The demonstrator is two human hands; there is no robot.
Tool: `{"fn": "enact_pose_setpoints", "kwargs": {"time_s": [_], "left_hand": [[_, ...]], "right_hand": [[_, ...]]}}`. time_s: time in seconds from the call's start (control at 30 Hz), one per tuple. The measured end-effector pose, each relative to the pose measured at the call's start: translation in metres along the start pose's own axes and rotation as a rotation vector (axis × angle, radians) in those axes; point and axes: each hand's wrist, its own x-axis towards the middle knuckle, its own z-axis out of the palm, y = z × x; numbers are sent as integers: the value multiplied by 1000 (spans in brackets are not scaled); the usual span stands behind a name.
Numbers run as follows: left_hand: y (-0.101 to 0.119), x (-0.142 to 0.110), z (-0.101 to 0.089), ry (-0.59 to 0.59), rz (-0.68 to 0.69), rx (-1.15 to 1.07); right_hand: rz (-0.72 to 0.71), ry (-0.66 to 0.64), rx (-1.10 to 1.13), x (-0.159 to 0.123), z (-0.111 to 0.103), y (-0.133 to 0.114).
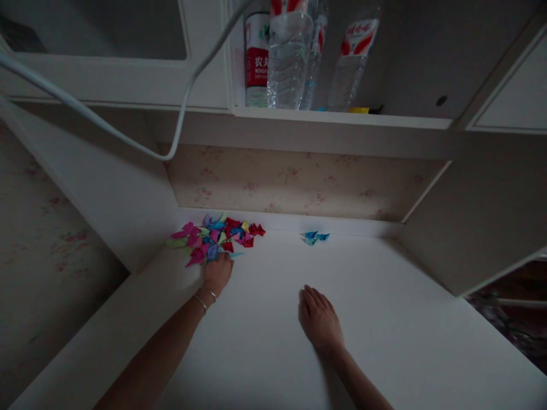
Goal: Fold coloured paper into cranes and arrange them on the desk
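Note:
A heap of origami paper cranes [222, 233] in pink, red, blue, green, purple and yellow lies at the back left of the white desktop. My left hand [217, 272], with bracelets at its wrist, reaches to the heap's near edge. Its fingers are curled down on a light blue paper crane [237, 254], whose pointed tip sticks out beside them; the fingertips are hidden. Farther right, a small group of blue paper cranes [316, 237] sits near the back edge. My right hand [321, 322] rests palm down in front of that group, fingers stretched out, holding nothing.
Above the desk, a shelf [342, 117] holds clear plastic bottles [290, 62] and a red-and-white labelled container [257, 62]. A pale cable [182, 122] hangs across the upper left. Side panels [478, 210] flank the white desktop [265, 336].

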Motion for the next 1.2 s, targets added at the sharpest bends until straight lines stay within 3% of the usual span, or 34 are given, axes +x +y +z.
{"fn": "enact_pose_setpoints", "kwargs": {"time_s": [0.23,0.47,0.73,0.83,0.93,1.03,1.2], "left_hand": [[2,4,-2,-8,60,-32],[1,-1,-16,64,-23,-76],[5,-24,-46,279,-102,-500],[19,-48,-46,283,-15,-764],[42,-79,-42,170,38,-1038],[67,-108,-37,22,15,-1242],[98,-136,-22,-155,31,-1474]], "right_hand": [[2,24,-27,-3,5,0],[-6,32,-15,-4,4,1],[-10,103,83,-2,11,8],[31,104,287,-2,8,9],[233,103,595,-3,6,1],[405,62,952,-1,7,-23],[494,-145,1593,9,10,-73]]}}
